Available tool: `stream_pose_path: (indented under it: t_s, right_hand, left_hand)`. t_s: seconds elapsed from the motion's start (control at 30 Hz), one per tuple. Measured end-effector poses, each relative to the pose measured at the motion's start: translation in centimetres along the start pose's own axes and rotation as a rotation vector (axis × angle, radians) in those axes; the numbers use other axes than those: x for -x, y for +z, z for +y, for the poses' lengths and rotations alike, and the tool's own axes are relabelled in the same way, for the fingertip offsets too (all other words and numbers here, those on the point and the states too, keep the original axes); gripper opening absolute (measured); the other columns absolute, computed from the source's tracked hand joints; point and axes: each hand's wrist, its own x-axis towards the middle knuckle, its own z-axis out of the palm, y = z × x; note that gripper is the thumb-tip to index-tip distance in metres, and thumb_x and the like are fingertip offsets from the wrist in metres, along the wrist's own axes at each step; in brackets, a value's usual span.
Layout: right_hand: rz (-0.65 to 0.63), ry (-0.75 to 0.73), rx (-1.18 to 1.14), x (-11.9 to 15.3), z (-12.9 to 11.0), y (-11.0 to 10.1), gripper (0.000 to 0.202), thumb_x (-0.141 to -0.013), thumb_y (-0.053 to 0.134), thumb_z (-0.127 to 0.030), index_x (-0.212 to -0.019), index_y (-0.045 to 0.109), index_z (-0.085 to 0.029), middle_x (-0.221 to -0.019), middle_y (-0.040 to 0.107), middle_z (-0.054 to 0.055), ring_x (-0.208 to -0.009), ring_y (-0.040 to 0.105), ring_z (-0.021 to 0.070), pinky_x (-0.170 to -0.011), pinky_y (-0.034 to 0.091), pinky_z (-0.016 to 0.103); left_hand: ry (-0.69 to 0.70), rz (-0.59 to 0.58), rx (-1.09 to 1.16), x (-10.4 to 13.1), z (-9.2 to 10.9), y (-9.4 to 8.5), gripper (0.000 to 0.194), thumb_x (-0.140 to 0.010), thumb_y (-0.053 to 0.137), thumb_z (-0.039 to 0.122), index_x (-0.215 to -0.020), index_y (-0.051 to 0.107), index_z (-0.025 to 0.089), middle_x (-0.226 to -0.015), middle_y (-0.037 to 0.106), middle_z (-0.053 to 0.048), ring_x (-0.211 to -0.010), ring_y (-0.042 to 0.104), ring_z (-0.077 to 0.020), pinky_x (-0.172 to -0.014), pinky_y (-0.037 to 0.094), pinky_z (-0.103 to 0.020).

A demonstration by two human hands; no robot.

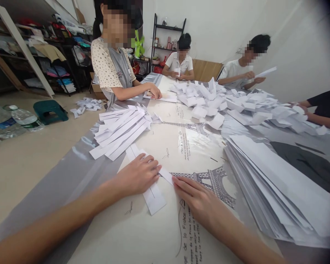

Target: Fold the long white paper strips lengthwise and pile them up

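My left hand point(139, 174), fingers curled together, presses on a white paper strip point(156, 200) that lies slantwise on the printed tablecloth point(112, 227). A second, narrower paper strip point(166, 175) crosses it and comes out from under my left fingers. Its right end is between the closed fingertips of my right hand point(198, 198). Part of both strips is hidden beneath my left hand. Just beyond it lies a heap of long folded paper strips point(123, 130). To the right of my right hand rests a thick stack of white paper sheets point(275, 183).
A large heap of folded paper pieces point(209, 97) spreads over the table's far right. A person point(110, 69) at the left side handles paper; others sit farther back and at right. A green stool point(50, 113) and big plastic bottles point(26, 119) stand on the floor.
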Motion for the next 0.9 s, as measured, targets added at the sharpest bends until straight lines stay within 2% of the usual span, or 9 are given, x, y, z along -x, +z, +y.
stream_pose_path:
  t_s: [0.13,0.23,0.33,0.47,0.57,0.63,0.73,0.83,0.9]
  right_hand:
    - [-0.002,-0.006,-0.003,-0.3,0.0,0.0,0.056,-0.084,0.040,0.012,-0.132,0.063,-0.007,-0.138,0.066,0.013,-0.128,0.061,0.0292,-0.102,0.060,0.046]
    - [0.005,-0.003,-0.002,-0.4,0.1,0.0,0.057,-0.081,0.042,0.013,-0.129,0.064,-0.008,-0.136,0.067,0.013,-0.125,0.062,0.0295,-0.100,0.061,0.045]
    - [0.009,0.000,-0.006,-0.4,0.1,0.1,0.059,-0.080,0.042,0.014,-0.129,0.064,-0.010,-0.136,0.066,0.012,-0.124,0.062,0.0289,-0.099,0.062,0.045]
    - [0.012,0.000,-0.010,-0.3,0.1,0.2,0.057,-0.080,0.042,0.014,-0.128,0.065,-0.009,-0.136,0.067,0.012,-0.121,0.063,0.0289,-0.097,0.062,0.045]
    - [0.022,0.002,-0.011,-0.3,0.1,0.3,0.057,-0.081,0.042,0.013,-0.128,0.065,-0.011,-0.137,0.066,0.011,-0.121,0.063,0.0289,-0.096,0.063,0.045]
    - [0.026,-0.002,-0.010,-0.3,0.1,0.3,0.056,-0.081,0.042,0.013,-0.127,0.066,-0.010,-0.136,0.066,0.012,-0.121,0.063,0.0296,-0.095,0.063,0.046]
    - [0.011,-0.002,-0.028,-0.3,0.1,0.0,0.052,-0.083,0.043,0.011,-0.126,0.067,-0.007,-0.136,0.067,0.013,-0.121,0.063,0.0300,-0.096,0.063,0.046]
    - [-0.011,0.018,-0.091,-0.4,0.1,-0.5,0.047,-0.089,0.045,0.005,-0.128,0.067,-0.008,-0.137,0.066,0.013,-0.124,0.062,0.0285,-0.100,0.061,0.045]
    - [-0.033,0.043,-0.159,-0.5,0.3,-1.0,0.043,-0.095,0.046,-0.002,-0.130,0.067,-0.012,-0.141,0.065,0.011,-0.129,0.059,0.0266,-0.105,0.057,0.045]
  left_hand:
    - [-0.100,-0.016,-0.164,0.4,3.2,0.7,0.035,-0.103,0.053,0.031,-0.125,0.065,0.007,-0.132,0.064,-0.024,-0.124,0.060,-0.0415,-0.096,0.050,-0.053]
    - [-0.167,-0.013,-0.214,0.7,4.5,1.4,0.040,-0.105,0.049,0.031,-0.129,0.063,0.003,-0.135,0.061,-0.029,-0.124,0.061,-0.0441,-0.096,0.050,-0.055]
    - [-0.222,-0.014,-0.250,0.7,4.7,1.6,0.046,-0.105,0.049,0.035,-0.133,0.059,0.000,-0.132,0.062,-0.032,-0.120,0.062,-0.0441,-0.094,0.050,-0.055]
    - [-0.228,-0.028,-0.270,0.1,4.1,0.8,0.045,-0.103,0.051,0.036,-0.129,0.061,0.002,-0.118,0.067,-0.028,-0.105,0.065,-0.0388,-0.084,0.052,-0.049]
    - [-0.213,-0.071,-0.268,-0.5,3.7,0.0,0.033,-0.103,0.052,0.035,-0.110,0.069,0.008,-0.101,0.067,-0.019,-0.089,0.064,-0.0307,-0.076,0.051,-0.043]
    - [-0.221,-0.091,-0.258,-0.5,3.6,-0.1,0.032,-0.104,0.051,0.035,-0.100,0.070,0.010,-0.098,0.066,-0.017,-0.087,0.062,-0.0291,-0.075,0.050,-0.041]
    - [-0.290,-0.063,-0.207,-0.1,3.7,0.6,0.041,-0.105,0.047,0.041,-0.113,0.069,0.006,-0.116,0.065,-0.024,-0.109,0.061,-0.0370,-0.085,0.051,-0.047]
    - [-0.339,-0.033,-0.129,0.6,3.5,1.8,0.059,-0.106,0.042,0.049,-0.136,0.056,0.000,-0.144,0.052,-0.030,-0.139,0.044,-0.0443,-0.105,0.045,-0.054]
    - [-0.350,-0.057,-0.079,0.9,3.2,2.2,0.065,-0.106,0.038,0.052,-0.141,0.051,-0.001,-0.151,0.045,-0.031,-0.145,0.038,-0.0449,-0.111,0.040,-0.056]
